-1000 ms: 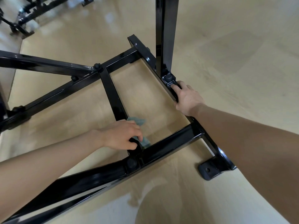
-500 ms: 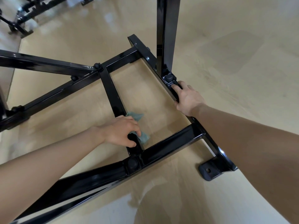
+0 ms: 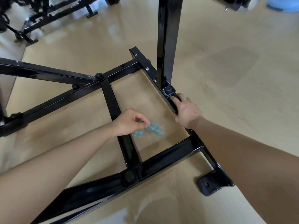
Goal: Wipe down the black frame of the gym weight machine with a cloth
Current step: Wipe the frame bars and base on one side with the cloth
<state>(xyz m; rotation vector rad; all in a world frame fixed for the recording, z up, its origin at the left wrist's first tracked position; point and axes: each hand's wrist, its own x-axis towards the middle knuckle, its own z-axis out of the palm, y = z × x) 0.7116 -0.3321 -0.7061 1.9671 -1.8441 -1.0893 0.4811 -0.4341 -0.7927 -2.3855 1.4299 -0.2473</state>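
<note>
Black frame [image 3: 169,154] of weight machine: base bars flat on the tan floor [image 3: 226,102], one upright post [image 3: 169,38] rising from the right-hand rail. Cloth [image 3: 153,130], teal, crumpled: pinched between thumb and fingertips of the left hand [image 3: 129,122], hanging inside the frame's rectangular opening, just beside the cross bar. Right hand [image 3: 186,110]: gripping the right-hand rail just below the post's foot, apart from the cloth.
</note>
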